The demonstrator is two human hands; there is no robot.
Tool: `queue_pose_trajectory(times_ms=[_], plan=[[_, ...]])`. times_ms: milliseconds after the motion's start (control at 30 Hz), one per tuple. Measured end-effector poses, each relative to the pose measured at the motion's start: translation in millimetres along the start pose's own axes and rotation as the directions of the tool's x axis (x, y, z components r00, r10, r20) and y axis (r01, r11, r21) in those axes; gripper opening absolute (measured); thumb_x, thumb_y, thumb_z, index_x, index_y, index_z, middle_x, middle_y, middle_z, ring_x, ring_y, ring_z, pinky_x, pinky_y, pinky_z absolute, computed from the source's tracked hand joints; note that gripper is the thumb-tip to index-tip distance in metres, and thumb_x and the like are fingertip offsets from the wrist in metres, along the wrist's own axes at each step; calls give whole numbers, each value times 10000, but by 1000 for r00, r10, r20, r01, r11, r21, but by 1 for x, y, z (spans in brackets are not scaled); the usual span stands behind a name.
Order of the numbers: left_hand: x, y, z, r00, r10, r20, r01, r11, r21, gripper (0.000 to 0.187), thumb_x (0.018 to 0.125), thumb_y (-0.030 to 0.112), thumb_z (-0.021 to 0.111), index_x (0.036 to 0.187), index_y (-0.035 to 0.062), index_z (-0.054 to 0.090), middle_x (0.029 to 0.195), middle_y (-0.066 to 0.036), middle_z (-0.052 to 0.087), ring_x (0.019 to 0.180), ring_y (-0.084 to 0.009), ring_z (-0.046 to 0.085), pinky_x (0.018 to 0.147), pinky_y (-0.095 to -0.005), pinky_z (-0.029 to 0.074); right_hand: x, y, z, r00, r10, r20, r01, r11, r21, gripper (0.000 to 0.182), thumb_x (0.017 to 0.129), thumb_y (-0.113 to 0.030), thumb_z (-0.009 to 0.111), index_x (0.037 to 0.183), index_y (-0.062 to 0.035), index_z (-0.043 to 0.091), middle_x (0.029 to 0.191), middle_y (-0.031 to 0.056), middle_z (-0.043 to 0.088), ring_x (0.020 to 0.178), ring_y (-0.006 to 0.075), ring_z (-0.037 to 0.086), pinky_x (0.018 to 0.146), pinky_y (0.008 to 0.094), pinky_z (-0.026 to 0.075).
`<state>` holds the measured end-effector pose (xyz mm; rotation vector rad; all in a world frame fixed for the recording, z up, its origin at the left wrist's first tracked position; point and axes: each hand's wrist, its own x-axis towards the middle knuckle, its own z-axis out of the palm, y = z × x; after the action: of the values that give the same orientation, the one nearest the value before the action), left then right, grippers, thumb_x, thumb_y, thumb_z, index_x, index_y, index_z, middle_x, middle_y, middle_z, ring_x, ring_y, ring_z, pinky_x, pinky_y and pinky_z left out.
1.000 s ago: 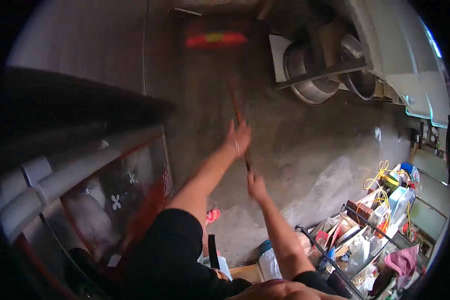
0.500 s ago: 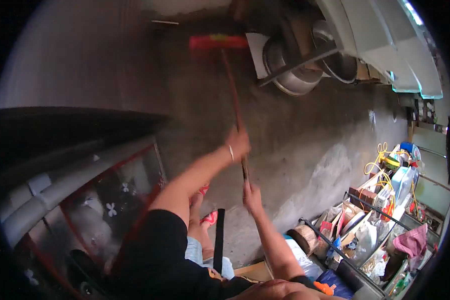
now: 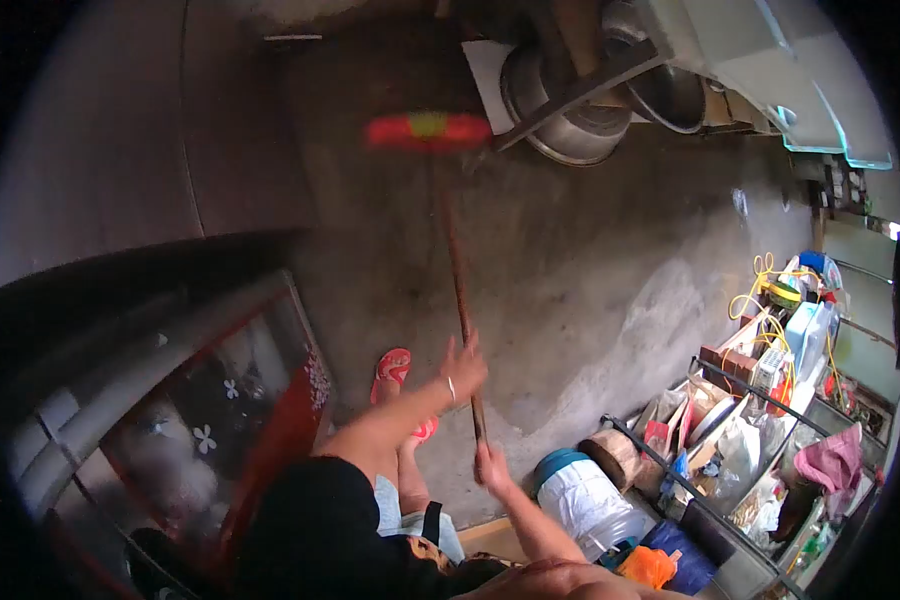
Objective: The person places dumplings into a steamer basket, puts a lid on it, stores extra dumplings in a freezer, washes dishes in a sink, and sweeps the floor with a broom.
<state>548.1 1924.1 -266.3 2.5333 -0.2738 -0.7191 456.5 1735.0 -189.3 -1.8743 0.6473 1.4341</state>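
Note:
A broom with a red head (image 3: 430,131) and a long brown handle (image 3: 457,262) reaches out over the grey floor. My left hand (image 3: 463,368), with a white band at the wrist, is on the middle of the handle, some fingers raised and the thumb side against it. Lower down, my right hand (image 3: 489,466) is wrapped round the handle's near end. The broom head is blurred; its bristles cannot be told apart from the floor.
Metal basins (image 3: 575,135) stand at the top right beside a slanted bar. Racks (image 3: 710,430) of mixed goods, a yellow cord and a wood log (image 3: 613,458) line the right. A dark cabinet (image 3: 100,130) and glass panels with flowers are at left. Red sandals (image 3: 392,366) show below.
The broom head has come closer to me, and both my hands have moved down with the handle. The fingers of my left hand have loosened. More of my red sandal shows.

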Motion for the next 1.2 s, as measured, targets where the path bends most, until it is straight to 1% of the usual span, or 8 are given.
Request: queue_pose_trajectory(times_ms=[100,233,367,433,533,667,967,1200], plan=[[-53,83,25,976,94,196,-79,993,-84,229,729,191,580,932,124,662,1098,-112,532,1309,-346,216,967,-692,174,-97,82,-31,988,-141,-68,135,987,-87,394,921,-356,421,666,-60,471,557,22,462,435,120,430,405,285,357],[-100,121,35,962,179,-205,-229,939,-256,162,673,259,615,788,149,644,954,-62,555,1242,-294,324,968,-702,130,-170,79,-59,988,-97,-117,79,985,-153,352,893,-299,484,682,-17,480,518,34,454,503,126,456,471,306,386],[-20,10,-29,984,33,-177,14,967,255,155,680,278,637,741,147,580,858,-61,549,952,-266,492,805,-611,351,-112,-8,-55,981,-195,-19,181,941,-286,367,908,-314,463,661,-43,467,532,-2,447,486,95,430,435,277,348],[4,-84,-109,953,-229,-199,235,972,8,227,714,229,660,910,132,598,936,-83,551,1011,-280,484,921,-644,296,-75,-69,-39,991,-130,20,130,957,-258,372,906,-326,457,691,-24,490,517,0,438,454,115,434,418,296,353],[44,-150,-114,952,-303,47,276,912,303,348,757,245,628,1090,148,607,1119,-70,552,1145,-256,438,969,-660,207,-74,-150,-34,978,-203,-41,163,877,-452,425,880,-366,468,914,45,576,827,238,612,797,374,585,715,416,442],[74,-49,-93,934,-183,307,128,973,190,322,759,287,619,1057,167,641,1115,-97,577,1135,-289,454,965,-648,222,-106,-110,-124,986,-96,-139,-1,820,-572,394,863,-321,506,1043,24,570,1011,245,592,965,386,562,840,424,425],[187,179,-104,956,-256,-141,105,750,-653,213,773,302,620,964,208,635,1106,-18,543,1148,-221,400,947,-694,208,-283,-277,-248,762,-425,-489,-530,25,-848,264,787,-302,585,801,-39,610,708,199,609,699,367,605,637,460,473],[120,181,-166,911,-93,-402,-88,908,-410,225,695,173,656,914,220,652,929,6,615,986,-221,516,906,-541,333,-373,-273,-271,797,-469,-380,-300,240,-923,224,715,-195,650,707,0,539,612,201,503,592,389,508,544,409,398]])
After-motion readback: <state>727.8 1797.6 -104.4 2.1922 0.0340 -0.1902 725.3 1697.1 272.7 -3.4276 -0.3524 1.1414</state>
